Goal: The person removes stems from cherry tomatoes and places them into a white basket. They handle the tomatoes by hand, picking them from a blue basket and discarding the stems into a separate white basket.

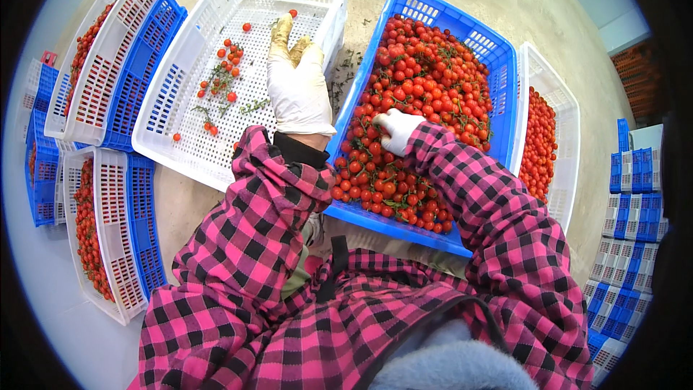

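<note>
My left hand [298, 78], in a white glove with stained fingertips, reaches over a white perforated plastic crate [227, 162]. Its fingers are spread, and one cherry tomato [293, 13] shows just past the fingertips. A few loose tomatoes [231, 97] and green stem scraps [219, 80] lie scattered on that crate's floor. To the right, a blue plastic crate [498, 86] holds a big heap of red cherry tomatoes [422, 81], some on green stems. My right hand [398, 130], also white-gloved, touches this heap with curled fingers; whether they grip a tomato is hidden.
Beyond the blue crate is a white crate [566, 114] of tomatoes. On the left stand stacked crates, including a tomato-filled white one [111, 238]. Crate stacks [631, 216] rise at far right. Plant debris [342, 76] litters the concrete floor between the two front crates.
</note>
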`<state>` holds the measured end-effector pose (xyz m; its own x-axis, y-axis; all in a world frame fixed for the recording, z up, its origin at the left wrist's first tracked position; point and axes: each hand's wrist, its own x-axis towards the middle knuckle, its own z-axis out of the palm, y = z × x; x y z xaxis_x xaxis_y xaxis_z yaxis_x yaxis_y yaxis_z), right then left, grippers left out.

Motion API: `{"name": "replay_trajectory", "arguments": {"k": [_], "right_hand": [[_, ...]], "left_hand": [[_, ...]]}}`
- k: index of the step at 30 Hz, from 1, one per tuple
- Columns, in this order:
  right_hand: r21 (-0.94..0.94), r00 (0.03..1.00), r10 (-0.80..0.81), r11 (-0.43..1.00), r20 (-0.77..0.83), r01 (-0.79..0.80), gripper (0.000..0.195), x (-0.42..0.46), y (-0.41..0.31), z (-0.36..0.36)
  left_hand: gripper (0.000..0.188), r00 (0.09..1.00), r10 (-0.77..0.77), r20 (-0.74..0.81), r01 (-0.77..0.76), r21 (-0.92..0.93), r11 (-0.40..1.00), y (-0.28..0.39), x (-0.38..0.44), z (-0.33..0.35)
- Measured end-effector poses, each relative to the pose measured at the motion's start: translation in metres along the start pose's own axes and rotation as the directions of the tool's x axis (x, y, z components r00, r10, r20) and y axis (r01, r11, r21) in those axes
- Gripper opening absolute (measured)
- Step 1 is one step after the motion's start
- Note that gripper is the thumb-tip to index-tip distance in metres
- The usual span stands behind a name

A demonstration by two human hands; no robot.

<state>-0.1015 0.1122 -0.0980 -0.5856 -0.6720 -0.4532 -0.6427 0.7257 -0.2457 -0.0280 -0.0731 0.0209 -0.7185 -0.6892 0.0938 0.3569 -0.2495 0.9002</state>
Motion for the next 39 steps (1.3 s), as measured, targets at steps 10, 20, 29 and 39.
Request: {"name": "replay_trajectory", "arguments": {"k": [10,20,29,39], "right_hand": [[-0.184,0.970,0.101,0.981,0.222,-0.060,0.039,0.039,-0.026,0.000],[0.447,0.968,0.165,0.892,-0.191,-0.064,0.042,-0.032,0.031,0.025],[0.910,0.968,-0.153,-0.337,0.200,-0.242,0.018,-0.069,0.058,-0.027],[0.900,0.947,-0.322,-0.415,-0.012,-0.130,0.027,-0.083,0.020,-0.056]], "left_hand": [[0.077,0.883,-0.191,0.428,-0.392,0.898,0.200,-0.087,-0.061,-0.029],[0.089,0.829,-0.386,0.404,-0.457,0.888,-0.054,-0.095,-0.071,-0.037],[0.092,0.824,-0.420,0.380,-0.426,0.905,-0.016,-0.086,-0.071,-0.034],[0.079,0.808,-0.153,0.569,-0.555,0.822,0.125,-0.096,-0.071,-0.045]]}}
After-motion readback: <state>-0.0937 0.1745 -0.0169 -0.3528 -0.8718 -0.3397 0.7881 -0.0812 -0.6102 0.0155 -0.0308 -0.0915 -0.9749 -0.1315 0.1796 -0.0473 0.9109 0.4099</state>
